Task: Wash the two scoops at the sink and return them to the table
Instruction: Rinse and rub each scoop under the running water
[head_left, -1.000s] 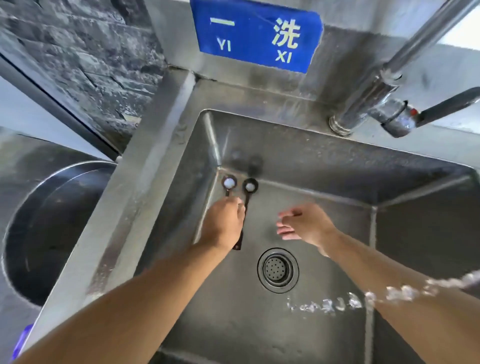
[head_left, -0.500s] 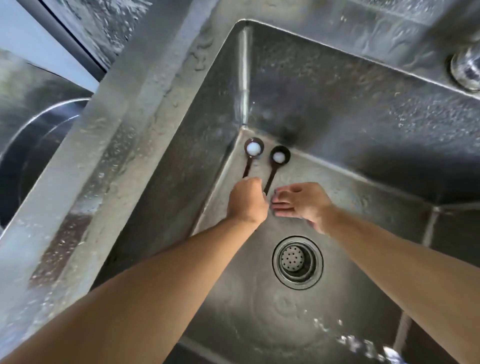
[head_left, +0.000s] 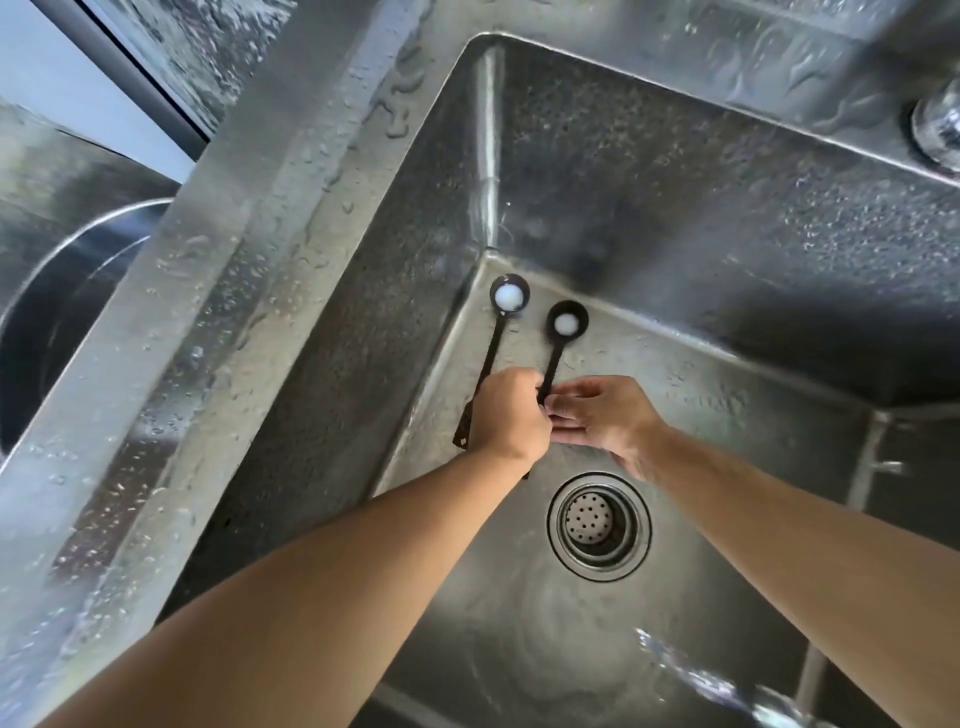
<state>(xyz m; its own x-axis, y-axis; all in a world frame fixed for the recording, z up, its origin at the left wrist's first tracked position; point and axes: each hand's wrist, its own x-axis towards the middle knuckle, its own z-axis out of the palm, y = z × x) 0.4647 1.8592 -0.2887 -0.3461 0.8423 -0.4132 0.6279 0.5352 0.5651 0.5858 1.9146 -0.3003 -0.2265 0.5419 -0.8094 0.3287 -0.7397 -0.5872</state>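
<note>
Two dark long-handled scoops lie side by side in the far left corner of the steel sink (head_left: 727, 218), each with a white glint of water in its bowl. My left hand (head_left: 511, 413) is curled in a fist over the handles of the left scoop (head_left: 509, 297) and the right scoop (head_left: 566, 323). The left scoop's handle end sticks out beside that wrist. My right hand (head_left: 605, 415) reaches in from the right, thumb and fingertips meeting on the right scoop's handle just beside my left fist.
A round drain strainer (head_left: 598, 525) sits in the wet sink floor below the hands. A stream of water (head_left: 696, 680) crosses the lower right. The faucet base (head_left: 940, 124) stands at the top right. A wide wet rim (head_left: 234, 270) separates the sink from a round steel basin (head_left: 57, 312) at left.
My right hand has moved left from beside the scoops until its fingertips reach the right scoop's handle. My left hand stays on the handles. The view has tipped down into the sink.
</note>
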